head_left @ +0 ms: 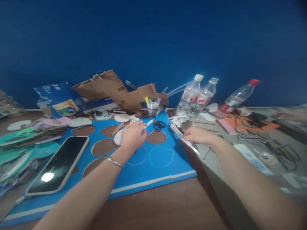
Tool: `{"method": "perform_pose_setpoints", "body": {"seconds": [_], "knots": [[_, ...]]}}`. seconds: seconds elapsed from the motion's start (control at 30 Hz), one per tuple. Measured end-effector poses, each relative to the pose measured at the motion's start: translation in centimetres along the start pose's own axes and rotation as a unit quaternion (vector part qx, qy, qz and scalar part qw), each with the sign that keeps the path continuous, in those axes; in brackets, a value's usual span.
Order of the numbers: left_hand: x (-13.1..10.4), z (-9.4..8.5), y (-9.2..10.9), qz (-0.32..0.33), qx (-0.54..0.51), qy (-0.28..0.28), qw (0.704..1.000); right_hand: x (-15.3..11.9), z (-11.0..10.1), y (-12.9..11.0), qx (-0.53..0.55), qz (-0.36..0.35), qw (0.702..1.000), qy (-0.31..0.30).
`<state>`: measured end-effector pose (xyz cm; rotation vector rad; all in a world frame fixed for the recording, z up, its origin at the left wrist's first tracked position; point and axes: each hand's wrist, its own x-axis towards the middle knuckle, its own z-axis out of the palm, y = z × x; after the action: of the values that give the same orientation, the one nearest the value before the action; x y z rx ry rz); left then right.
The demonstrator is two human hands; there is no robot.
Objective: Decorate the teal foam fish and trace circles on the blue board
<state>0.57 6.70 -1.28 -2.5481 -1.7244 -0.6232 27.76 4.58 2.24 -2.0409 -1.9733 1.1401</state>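
Note:
My left hand (133,135) is over a blue board (153,172), its fingers closed around what looks like a white marker (148,124) that sticks out to the right. A rounded white cutout (118,138) lies beside its fingers. Near the board's right edge, my right hand (199,135) grips a white utility knife (184,139) that slants toward me. Black-handled scissors (158,124) rest on the board between both hands. Several rounded holes have been cut in the board, and two drawn outlines (161,156) show near its front.
A smartphone (59,164) lies on the left of the board, near piled green cutouts (19,137). Behind stand a cup of markers (153,108), torn cardboard (112,89) and plastic bottles (190,95). Rightward are a power strip (251,158), cables and another person's blurred hand (290,114).

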Motion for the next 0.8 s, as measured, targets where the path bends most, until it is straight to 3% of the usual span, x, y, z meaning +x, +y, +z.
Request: {"method": "perform_pose_setpoints", "body": {"seconds": [0.17,0.27,0.33,0.4,0.53,0.63,0.8], "knots": [[0.1,0.0,0.0,0.006,-0.008,-0.004,1.000,-1.8,0.8,-0.8,0.180,-0.058,0.980,-0.068],[0.1,-0.1,0.0,0.011,-0.008,-0.010,1.000,-2.0,2.2,-1.6,0.271,-0.100,0.957,0.004],[0.1,0.0,0.1,0.009,-0.006,-0.015,1.000,-1.9,3.4,-2.4,0.329,-0.132,0.931,0.084],[0.1,0.1,0.1,0.004,-0.004,-0.019,1.000,-1.7,4.5,-3.1,0.378,-0.160,0.904,0.118],[0.1,0.4,0.1,0.003,-0.003,-0.020,1.000,-0.9,5.9,-4.2,0.438,-0.198,0.874,0.073],[0.1,0.5,-0.1,0.007,-0.003,-0.020,1.000,-0.3,6.6,-4.7,0.444,-0.208,0.871,0.034],[0.2,0.6,-0.3,-0.001,0.000,-0.024,1.000,0.4,7.5,-4.5,0.439,-0.227,0.868,0.044]]}}
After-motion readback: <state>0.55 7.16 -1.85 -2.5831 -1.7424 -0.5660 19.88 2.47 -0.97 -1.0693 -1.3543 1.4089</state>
